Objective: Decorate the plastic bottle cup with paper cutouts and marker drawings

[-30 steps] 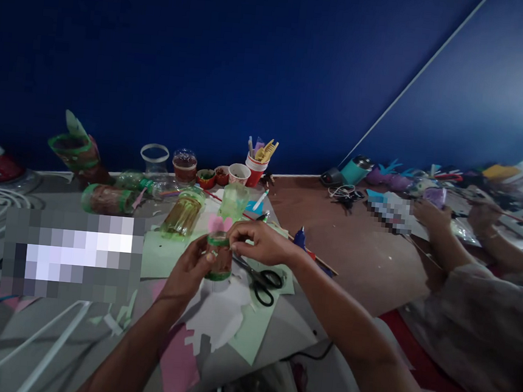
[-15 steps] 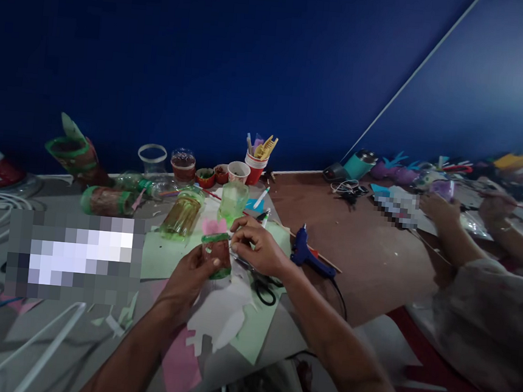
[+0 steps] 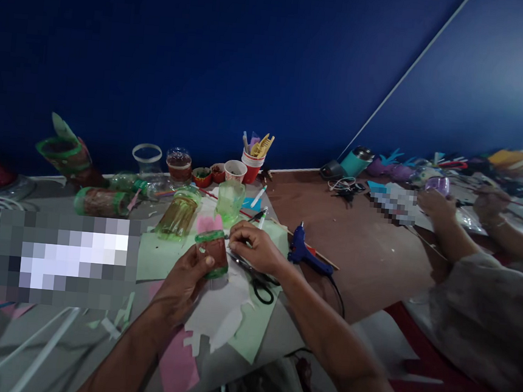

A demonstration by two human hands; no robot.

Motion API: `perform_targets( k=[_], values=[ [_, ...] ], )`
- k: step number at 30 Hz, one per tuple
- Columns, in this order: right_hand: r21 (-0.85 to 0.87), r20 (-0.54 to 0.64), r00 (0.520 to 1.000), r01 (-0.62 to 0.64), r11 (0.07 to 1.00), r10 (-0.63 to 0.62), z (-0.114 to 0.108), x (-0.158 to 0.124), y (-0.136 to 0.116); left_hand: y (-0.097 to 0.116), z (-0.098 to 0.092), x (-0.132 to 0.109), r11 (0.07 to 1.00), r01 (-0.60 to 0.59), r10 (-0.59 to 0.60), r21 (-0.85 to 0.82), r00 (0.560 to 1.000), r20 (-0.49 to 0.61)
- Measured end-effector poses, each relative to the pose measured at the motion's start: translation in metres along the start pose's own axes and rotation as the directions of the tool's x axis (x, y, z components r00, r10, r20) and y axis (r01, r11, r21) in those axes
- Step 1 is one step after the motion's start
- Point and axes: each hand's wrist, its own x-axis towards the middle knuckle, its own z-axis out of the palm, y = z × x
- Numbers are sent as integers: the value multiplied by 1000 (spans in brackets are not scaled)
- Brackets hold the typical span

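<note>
Your left hand (image 3: 188, 272) grasps the cup (image 3: 213, 254), with the thumb pressed across its near wall. Your right hand (image 3: 256, 244) is at the cup's right side, fingertips drawn together just beside the rim; the view is too small to tell whether they grip anything. The cup is off the table, in front of you, above the white paper (image 3: 215, 308).

On method: brace the wall firmly, but press lightly enough that it does not buckle; it looks thin. Work at the rim with the fingertips alone, and turn the cup with the left hand rather than reaching round it. Mind the scissors (image 3: 263, 292), which lie close below your right hand, and the glue gun (image 3: 304, 253) to its right, whose nozzle should be treated as hot.

On condition: the cup is short, its wall brown and unevenly coloured, with a green band at the rim and another at the base. It leans slightly. A small pale mark shows on the wall, left of centre. Pink paper (image 3: 205, 223) shows behind the rim.
</note>
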Motion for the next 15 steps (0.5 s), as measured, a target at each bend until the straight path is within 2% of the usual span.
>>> perform_targets(
  k=[6,15],
  values=[
    [16,12,1000,-1,1000,0,2,-1,0,-2,-5,4,999,-49,49,7,999,12],
    [27,-29,998,-62,998,63,4,0,12,-5,-11,4,996,-53,60,-73,992,107]
  ],
)
